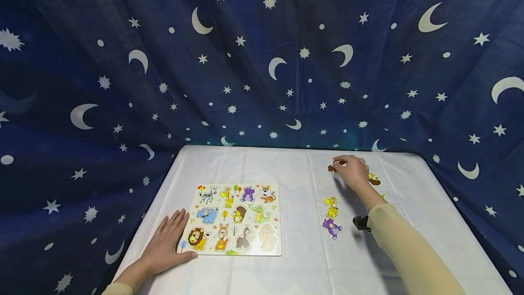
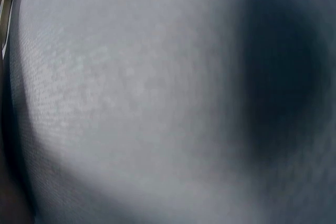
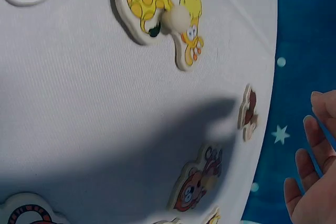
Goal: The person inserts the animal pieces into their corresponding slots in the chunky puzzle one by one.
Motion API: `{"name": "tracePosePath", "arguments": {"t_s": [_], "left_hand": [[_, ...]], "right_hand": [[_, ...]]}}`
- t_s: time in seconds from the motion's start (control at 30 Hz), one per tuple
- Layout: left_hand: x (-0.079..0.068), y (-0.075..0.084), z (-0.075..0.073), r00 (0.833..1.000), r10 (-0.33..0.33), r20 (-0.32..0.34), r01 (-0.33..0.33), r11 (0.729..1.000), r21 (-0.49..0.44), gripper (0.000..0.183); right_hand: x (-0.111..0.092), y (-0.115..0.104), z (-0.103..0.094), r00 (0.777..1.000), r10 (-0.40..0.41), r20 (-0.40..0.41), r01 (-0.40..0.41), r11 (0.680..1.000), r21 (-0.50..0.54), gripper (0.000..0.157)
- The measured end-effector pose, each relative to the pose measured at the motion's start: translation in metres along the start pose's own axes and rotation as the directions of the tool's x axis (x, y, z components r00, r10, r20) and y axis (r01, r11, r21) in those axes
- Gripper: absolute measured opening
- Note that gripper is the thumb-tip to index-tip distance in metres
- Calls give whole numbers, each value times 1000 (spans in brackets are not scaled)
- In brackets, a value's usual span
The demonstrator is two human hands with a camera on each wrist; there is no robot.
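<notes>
My left hand (image 1: 165,242) lies flat with spread fingers at the left edge of a wooden animal puzzle board (image 1: 279,222), its thumb at the near left corner. Lion, zebra, elephant and other animals are pictured on the board. At the far right my right hand (image 1: 353,172) reaches over a brown puzzle piece (image 1: 332,168), fingertips overlapping it in the head view. In the right wrist view the relaxed fingers (image 3: 310,163) hold nothing, and the brown piece lies on the cloth apart from them. Pale, blurred fabric fills most of the left wrist view.
A giraffe piece (image 1: 331,207) with a round knob and a purple hippo piece (image 1: 332,229) lie right of the board. A brown and yellow piece (image 1: 374,179) sits beyond the right wrist. A dark blue star-patterned curtain (image 1: 262,58) hangs behind the white-covered table (image 1: 303,258).
</notes>
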State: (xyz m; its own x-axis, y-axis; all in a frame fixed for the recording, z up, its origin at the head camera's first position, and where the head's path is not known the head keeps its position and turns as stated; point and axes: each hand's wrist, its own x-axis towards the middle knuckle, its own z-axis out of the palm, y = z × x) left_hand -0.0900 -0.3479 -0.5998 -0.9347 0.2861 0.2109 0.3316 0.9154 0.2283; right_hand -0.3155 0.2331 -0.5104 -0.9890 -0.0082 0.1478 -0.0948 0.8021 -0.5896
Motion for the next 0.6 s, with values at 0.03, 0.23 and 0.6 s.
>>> {"name": "tracePosePath", "arguments": {"t_s": [0.03,0.23,0.6], "left_hand": [[0,0,0,1000,3,-4,-3,1000,0,120],[0,-1,2,1000,9,-11,-9,1000,-8,121],[-1,0,1,999,21,-24,-21,1000,22,120]], "right_hand": [[1,2,0,1000,12,-2,-12,1000,-1,31],[5,10,1,997,82,-5,-82,996,-26,33],[6,21,11,987,160,33,-157,986,-63,35]]}}
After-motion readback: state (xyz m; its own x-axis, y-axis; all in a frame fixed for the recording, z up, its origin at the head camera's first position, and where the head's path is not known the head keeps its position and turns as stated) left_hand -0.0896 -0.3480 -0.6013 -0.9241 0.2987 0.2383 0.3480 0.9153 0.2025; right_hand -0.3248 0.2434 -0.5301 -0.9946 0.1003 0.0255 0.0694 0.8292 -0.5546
